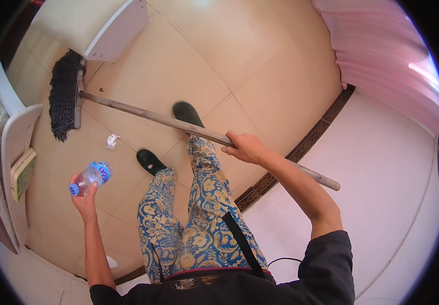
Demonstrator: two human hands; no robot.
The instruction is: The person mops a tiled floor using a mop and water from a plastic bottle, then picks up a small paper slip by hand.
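My left hand (84, 199) is closed around a clear plastic bottle (88, 179) with a blue cap and a blue label, its cap end toward me. My right hand (248, 147) grips the long wooden handle (153, 117) of a dust mop. The handle slopes from the mop's dark, shaggy head (64, 96), on the floor at the far left, to its free end near the wall on my right. A crumpled piece of white paper (112, 141) lies on the tiles between the mop head and my feet.
Beige floor tiles (260, 76) spread ahead, with a dark patterned border (300, 147) along the white wall. A pink curtain (377, 51) hangs at the far right. White furniture (18, 147) stands at the left; a white panel (117, 30) is beyond the mop. A small dark scrap (101, 89) lies nearby.
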